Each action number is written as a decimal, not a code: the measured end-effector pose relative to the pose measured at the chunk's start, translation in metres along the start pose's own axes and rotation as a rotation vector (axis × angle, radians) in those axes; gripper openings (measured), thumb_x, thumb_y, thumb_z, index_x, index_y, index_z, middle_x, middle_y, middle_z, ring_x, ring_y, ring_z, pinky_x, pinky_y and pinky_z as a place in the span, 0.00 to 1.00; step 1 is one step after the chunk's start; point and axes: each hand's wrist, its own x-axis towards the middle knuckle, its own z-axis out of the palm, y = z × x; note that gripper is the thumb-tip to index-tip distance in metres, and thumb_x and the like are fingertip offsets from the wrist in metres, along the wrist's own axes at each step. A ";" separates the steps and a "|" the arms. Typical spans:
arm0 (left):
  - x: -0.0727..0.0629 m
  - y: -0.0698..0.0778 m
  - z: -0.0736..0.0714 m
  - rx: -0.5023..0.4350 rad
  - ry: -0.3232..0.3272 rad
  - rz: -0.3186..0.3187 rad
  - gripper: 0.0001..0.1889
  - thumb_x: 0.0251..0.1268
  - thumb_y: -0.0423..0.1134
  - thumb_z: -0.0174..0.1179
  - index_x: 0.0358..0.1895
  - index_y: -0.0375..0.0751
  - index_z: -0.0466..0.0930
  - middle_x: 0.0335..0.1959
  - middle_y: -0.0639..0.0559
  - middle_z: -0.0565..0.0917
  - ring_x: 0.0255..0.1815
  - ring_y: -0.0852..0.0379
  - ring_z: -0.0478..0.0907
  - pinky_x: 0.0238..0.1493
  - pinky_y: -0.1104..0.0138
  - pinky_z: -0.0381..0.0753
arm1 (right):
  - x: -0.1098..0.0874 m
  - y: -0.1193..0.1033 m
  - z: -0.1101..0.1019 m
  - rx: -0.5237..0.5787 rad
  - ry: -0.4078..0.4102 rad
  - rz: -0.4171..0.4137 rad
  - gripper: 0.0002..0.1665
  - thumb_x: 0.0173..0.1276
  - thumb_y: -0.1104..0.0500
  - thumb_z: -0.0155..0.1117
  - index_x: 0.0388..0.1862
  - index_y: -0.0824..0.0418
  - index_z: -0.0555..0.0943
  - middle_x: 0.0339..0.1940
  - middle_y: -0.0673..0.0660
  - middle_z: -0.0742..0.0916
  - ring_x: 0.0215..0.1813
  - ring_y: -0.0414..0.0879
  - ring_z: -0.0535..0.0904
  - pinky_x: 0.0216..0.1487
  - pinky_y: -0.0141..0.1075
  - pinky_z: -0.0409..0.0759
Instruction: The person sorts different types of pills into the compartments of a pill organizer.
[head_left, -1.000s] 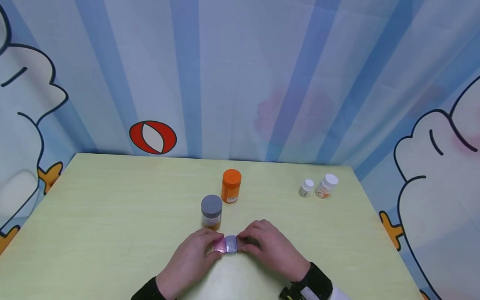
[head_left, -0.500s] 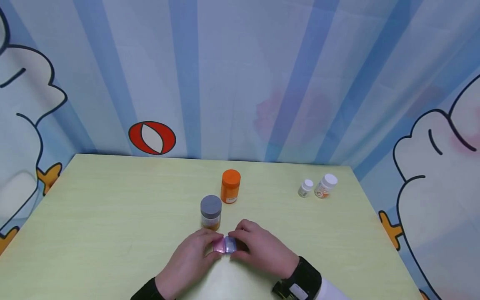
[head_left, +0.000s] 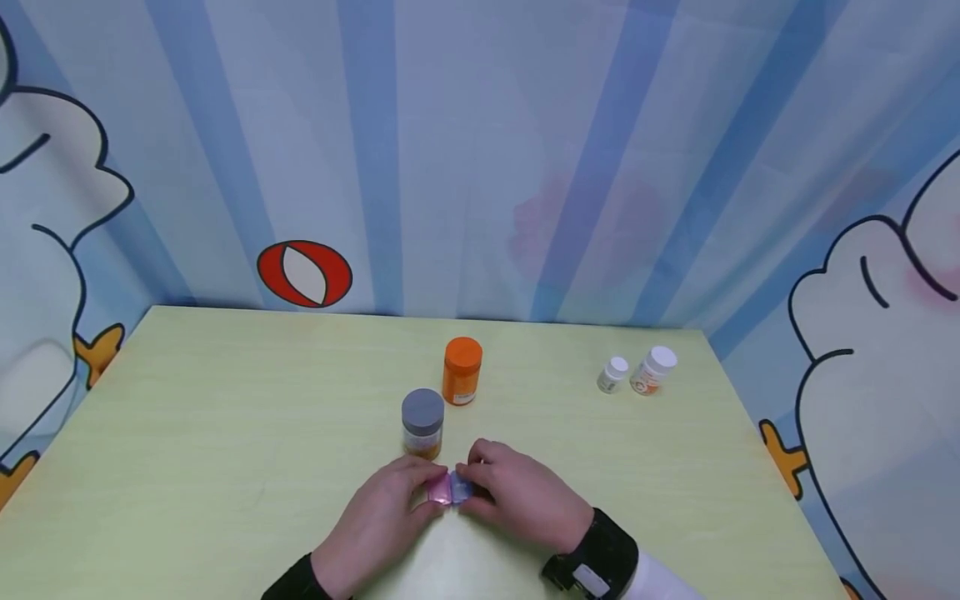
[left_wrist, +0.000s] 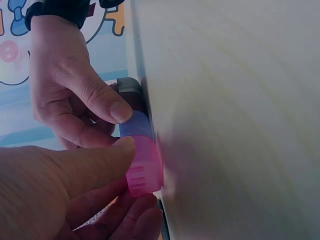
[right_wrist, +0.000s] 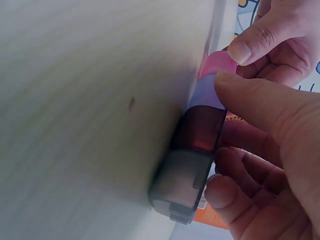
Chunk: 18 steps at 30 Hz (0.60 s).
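Note:
A low pill organizer (right_wrist: pixel 192 172) lies on the table, a row of see-through sections: pink, blue-violet, dark brownish red and smoky grey. My left hand (head_left: pixel 386 504) pinches its pink end (left_wrist: pixel 145 167) between thumb and fingers. My right hand (head_left: pixel 525 492) pinches the blue-violet section (left_wrist: pixel 136 124), the thumb on its near side. In the head view, that hand hides the darker sections. The lids look closed, and I cannot make out any contents. Just beyond my left fingers stands a grey-lidded jar (head_left: pixel 423 421).
Behind the jar stands an orange bottle (head_left: pixel 462 371) with an orange cap. Two white-capped bottles, one small (head_left: pixel 612 374) and one larger (head_left: pixel 654 370), are at the table's back right. A printed blue curtain (head_left: pixel 465 167) hangs along the table's (head_left: pixel 247 417) back edge.
My right hand has shifted left along the pill organizer, from its darker sections onto the blue-violet one. My left hand keeps its pinch on the pink end.

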 end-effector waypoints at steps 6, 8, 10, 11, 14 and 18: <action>-0.001 -0.001 0.001 -0.006 0.019 0.002 0.18 0.58 0.43 0.69 0.51 0.44 0.84 0.47 0.55 0.83 0.49 0.58 0.79 0.52 0.59 0.80 | 0.000 -0.002 -0.002 -0.102 0.041 -0.088 0.18 0.64 0.46 0.67 0.47 0.55 0.84 0.40 0.46 0.76 0.37 0.35 0.71 0.39 0.21 0.74; -0.002 0.000 0.001 -0.010 0.025 0.004 0.17 0.58 0.43 0.68 0.51 0.44 0.84 0.47 0.55 0.83 0.49 0.59 0.79 0.52 0.59 0.80 | 0.000 -0.003 -0.002 -0.124 0.055 -0.106 0.18 0.64 0.47 0.68 0.47 0.56 0.85 0.39 0.46 0.76 0.36 0.35 0.71 0.38 0.20 0.73; -0.002 0.000 0.001 -0.014 0.028 0.008 0.17 0.58 0.43 0.68 0.51 0.44 0.84 0.47 0.56 0.83 0.48 0.59 0.79 0.51 0.59 0.80 | 0.000 -0.003 -0.002 -0.143 0.069 -0.118 0.17 0.64 0.47 0.68 0.46 0.56 0.85 0.38 0.46 0.76 0.36 0.35 0.71 0.37 0.20 0.73; -0.002 0.000 0.001 -0.015 0.030 0.010 0.17 0.58 0.43 0.68 0.50 0.44 0.84 0.47 0.55 0.83 0.48 0.59 0.79 0.51 0.59 0.80 | 0.000 -0.003 -0.001 -0.156 0.077 -0.126 0.17 0.63 0.47 0.69 0.46 0.56 0.85 0.38 0.46 0.76 0.35 0.35 0.70 0.37 0.20 0.73; -0.002 0.000 0.001 -0.017 0.036 0.017 0.16 0.58 0.43 0.68 0.50 0.44 0.84 0.47 0.55 0.83 0.48 0.59 0.79 0.51 0.59 0.80 | 0.000 -0.003 0.000 -0.191 0.100 -0.144 0.17 0.63 0.48 0.69 0.46 0.57 0.85 0.37 0.47 0.76 0.35 0.35 0.70 0.36 0.20 0.73; -0.002 0.000 0.002 -0.015 0.045 0.024 0.16 0.58 0.43 0.69 0.49 0.45 0.84 0.47 0.56 0.83 0.48 0.59 0.79 0.51 0.60 0.80 | 0.000 -0.003 0.002 -0.226 0.126 -0.162 0.17 0.62 0.49 0.69 0.46 0.57 0.86 0.37 0.47 0.76 0.36 0.36 0.70 0.35 0.20 0.74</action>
